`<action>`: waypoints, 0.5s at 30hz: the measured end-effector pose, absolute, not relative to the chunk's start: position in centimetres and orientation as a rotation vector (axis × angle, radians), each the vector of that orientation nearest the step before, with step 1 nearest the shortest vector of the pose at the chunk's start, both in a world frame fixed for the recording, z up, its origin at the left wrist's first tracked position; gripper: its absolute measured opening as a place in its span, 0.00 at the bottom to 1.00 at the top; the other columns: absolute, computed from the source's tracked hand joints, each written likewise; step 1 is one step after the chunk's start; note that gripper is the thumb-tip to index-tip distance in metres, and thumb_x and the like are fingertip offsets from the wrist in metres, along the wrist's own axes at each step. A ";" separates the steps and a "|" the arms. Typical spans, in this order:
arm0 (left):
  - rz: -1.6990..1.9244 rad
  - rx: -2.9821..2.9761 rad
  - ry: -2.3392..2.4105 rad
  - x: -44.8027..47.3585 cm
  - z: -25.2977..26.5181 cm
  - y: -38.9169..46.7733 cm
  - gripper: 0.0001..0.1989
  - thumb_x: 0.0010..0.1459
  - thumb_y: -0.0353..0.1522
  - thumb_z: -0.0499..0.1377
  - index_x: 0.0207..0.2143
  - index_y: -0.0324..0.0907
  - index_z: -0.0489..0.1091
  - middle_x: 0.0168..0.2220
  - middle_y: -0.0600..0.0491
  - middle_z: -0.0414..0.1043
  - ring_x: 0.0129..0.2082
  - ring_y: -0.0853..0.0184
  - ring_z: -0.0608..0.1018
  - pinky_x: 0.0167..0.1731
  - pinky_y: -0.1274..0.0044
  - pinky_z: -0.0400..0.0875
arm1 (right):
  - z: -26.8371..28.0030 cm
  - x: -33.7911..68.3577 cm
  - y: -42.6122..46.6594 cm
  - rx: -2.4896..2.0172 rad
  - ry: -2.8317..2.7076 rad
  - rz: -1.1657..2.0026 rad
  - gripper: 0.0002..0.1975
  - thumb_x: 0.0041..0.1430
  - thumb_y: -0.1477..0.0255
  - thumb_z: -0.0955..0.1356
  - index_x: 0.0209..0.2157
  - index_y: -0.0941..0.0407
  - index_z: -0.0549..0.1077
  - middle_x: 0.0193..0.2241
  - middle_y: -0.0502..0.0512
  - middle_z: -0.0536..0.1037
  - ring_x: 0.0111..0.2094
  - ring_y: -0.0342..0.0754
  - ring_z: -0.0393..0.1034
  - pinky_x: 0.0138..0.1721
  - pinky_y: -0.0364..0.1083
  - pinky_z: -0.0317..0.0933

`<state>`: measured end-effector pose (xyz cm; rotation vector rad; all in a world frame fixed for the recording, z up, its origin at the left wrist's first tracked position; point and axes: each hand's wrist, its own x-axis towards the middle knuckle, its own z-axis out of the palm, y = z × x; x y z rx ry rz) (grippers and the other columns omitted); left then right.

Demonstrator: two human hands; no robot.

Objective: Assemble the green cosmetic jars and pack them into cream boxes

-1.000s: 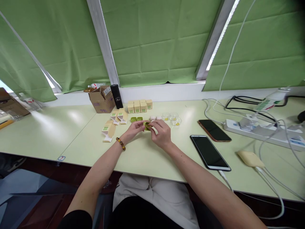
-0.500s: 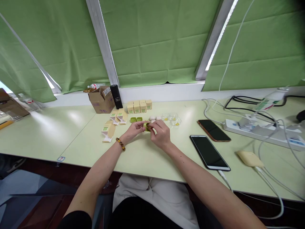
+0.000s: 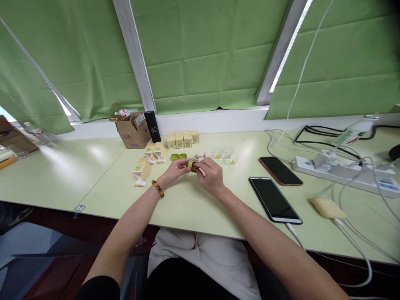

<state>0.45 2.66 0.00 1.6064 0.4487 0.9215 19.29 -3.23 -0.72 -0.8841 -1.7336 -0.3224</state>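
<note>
Green plastic, small and light by the look of it: a cap [image 3: 191,165] pinched between both hands just above centre frame, over the desk [image 3: 187,204]. Left hand [image 3: 175,171] curled around its left side, fingertips closed on it; right hand [image 3: 211,175] closed on the right side, thumb and forefinger at the rim. Probably stiff and a little slick, so best taken by the rim or opposite walls with fingertips rather than squeezed flat; too small to make out any detail. Behind the hands, two more green caps [image 3: 178,156], a few clear cups [image 3: 226,156] and a row of small boxes [image 3: 183,139] towards the sill. Folded cartons [image 3: 142,171] lying left of the wrist. Two phones [image 3: 275,199] at right centre, well apart from the hands.
</note>
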 end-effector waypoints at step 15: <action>1.149 1.554 0.542 0.3 -0.1 3.3 0.33 0.48 0.49 0.76 0.52 0.41 0.81 0.47 0.42 0.83 0.43 0.62 0.81 0.43 0.74 0.73 | -0.5 19.4 -3.6 -0.847 -1.683 -0.215 0.26 0.65 0.69 0.71 0.63 0.50 0.69 0.57 0.64 0.77 0.56 0.62 0.75 0.43 0.57 0.79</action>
